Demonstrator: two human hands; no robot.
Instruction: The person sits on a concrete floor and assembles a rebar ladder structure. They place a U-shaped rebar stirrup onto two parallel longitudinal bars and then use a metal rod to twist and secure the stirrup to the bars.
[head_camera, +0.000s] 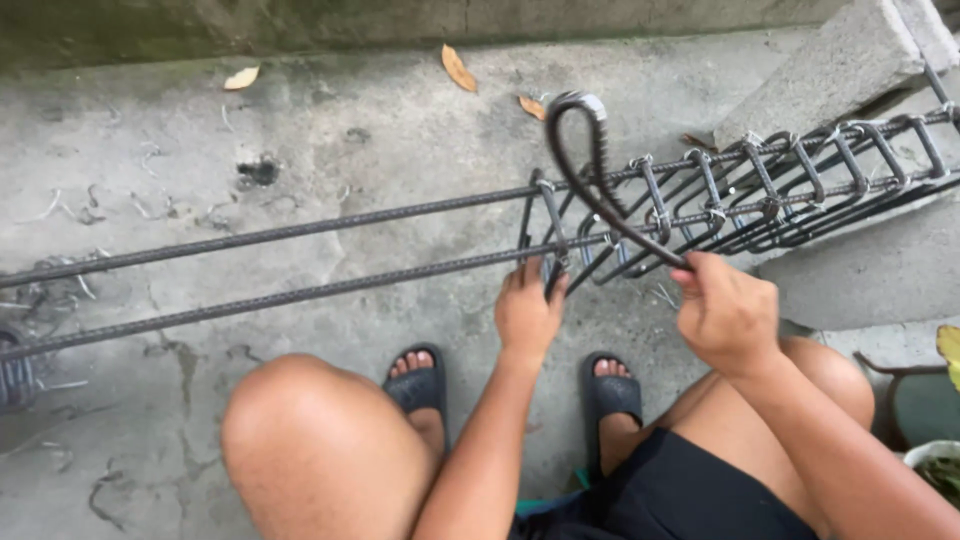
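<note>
Long ribbed steel bars (300, 228) run from the left across the concrete floor, and several dark stirrups (760, 185) are tied around them on the right. My left hand (527, 312) grips the leftmost stirrup (548, 215) where it meets the lower bar. My right hand (725, 312) is closed on the end of a bent steel rod (598, 170). The rod loops up over the bars and curves back down.
A concrete block (835, 65) lies under the far end of the cage. Dry leaves (458, 68) and scraps of tie wire (75, 210) litter the floor. My feet, in dark sandals (420, 385), rest below the bars. A plant pot (935, 465) stands at the right edge.
</note>
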